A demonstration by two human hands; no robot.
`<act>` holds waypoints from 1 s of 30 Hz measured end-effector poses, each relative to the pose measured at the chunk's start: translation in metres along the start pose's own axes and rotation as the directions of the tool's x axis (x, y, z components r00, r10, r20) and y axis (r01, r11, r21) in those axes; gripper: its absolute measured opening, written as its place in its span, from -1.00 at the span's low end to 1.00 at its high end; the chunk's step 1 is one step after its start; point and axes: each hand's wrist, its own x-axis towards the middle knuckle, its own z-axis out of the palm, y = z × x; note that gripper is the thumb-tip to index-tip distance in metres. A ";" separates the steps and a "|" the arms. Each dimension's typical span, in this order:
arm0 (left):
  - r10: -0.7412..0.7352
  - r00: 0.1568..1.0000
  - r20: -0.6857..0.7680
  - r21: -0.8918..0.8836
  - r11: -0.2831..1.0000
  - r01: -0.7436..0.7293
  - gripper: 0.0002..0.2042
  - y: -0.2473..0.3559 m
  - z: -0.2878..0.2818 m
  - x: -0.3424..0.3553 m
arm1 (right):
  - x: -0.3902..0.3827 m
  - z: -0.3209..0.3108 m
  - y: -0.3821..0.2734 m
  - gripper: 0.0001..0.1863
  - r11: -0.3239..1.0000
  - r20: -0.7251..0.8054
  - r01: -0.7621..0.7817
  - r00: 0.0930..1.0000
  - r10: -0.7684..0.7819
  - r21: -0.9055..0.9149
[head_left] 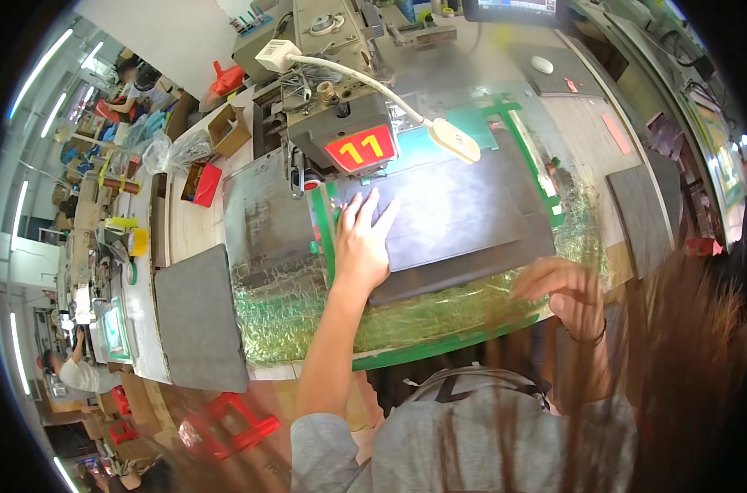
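Observation:
My left hand (362,243) lies flat with fingers spread at the left edge of a dark grey flat panel (456,214), its fingertips close under the machine head. The panel rests on a larger black sheet (439,275), and lamplight glares on its middle. My right hand (567,289) hovers near the table's front edge, right of the black sheet. Its fingers are bent loosely with the thumb apart, and I see nothing in them; strands of hair partly cover it. The sewing-type machine (341,123) carries a red number plate, and a white lamp (453,140) on a bendable neck hangs beside it.
Green-edged plastic film (308,329) covers the table's front. Dark grey panels lie left (201,316) and right (641,218). A mouse (542,65) sits on a dark pad at the back right. A red box (202,185) and cardboard box (227,130) stand left; a red stool (234,425) is below.

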 end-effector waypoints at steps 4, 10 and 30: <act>-0.020 1.000 -0.003 0.000 1.000 0.020 -0.29 -0.008 -0.008 -0.006 | -0.014 0.000 0.001 -0.72 0.996 -0.048 -0.081 0.996 0.080 -0.021; -0.043 0.992 -0.122 -0.119 0.992 0.029 -0.41 0.000 -0.022 -0.022 | -0.021 0.007 -0.005 -0.74 0.991 -0.111 -0.118 0.988 0.110 -0.066; -0.085 0.972 -0.220 -0.898 0.406 -0.167 -0.79 0.034 -0.022 -0.119 | -0.157 -0.073 0.045 -0.68 0.950 -0.670 -0.305 0.691 0.272 0.071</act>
